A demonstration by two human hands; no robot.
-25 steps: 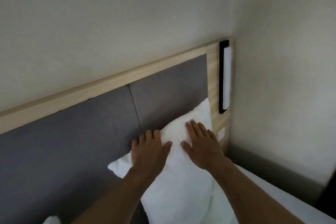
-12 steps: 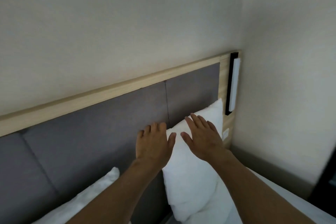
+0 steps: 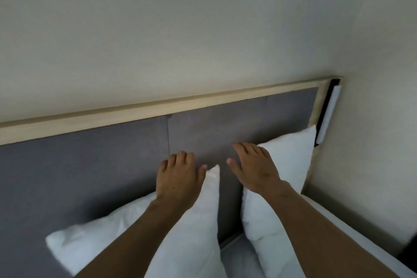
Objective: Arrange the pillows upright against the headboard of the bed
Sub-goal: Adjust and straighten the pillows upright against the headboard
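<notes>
Two white pillows lean against the grey padded headboard (image 3: 112,165), which has a pale wooden frame. The right pillow (image 3: 286,165) stands upright in the corner near the wall. The left pillow (image 3: 194,232) leans beside it, its top corner pointing up, with a gap of headboard between the two. My left hand (image 3: 178,176) lies flat on the upper part of the left pillow, fingers apart. My right hand (image 3: 255,167) rests flat on the upper left part of the right pillow, fingers spread. Neither hand grips anything.
A black-and-white wall light (image 3: 327,115) is fixed at the headboard's right end, close to the right pillow's top corner. A side wall (image 3: 372,119) closes the right. The white bed sheet (image 3: 338,228) runs along the lower right.
My view has swung left and down, so more of the headboard and a second pillow show. My left hand has moved off the right pillow onto the left one.
</notes>
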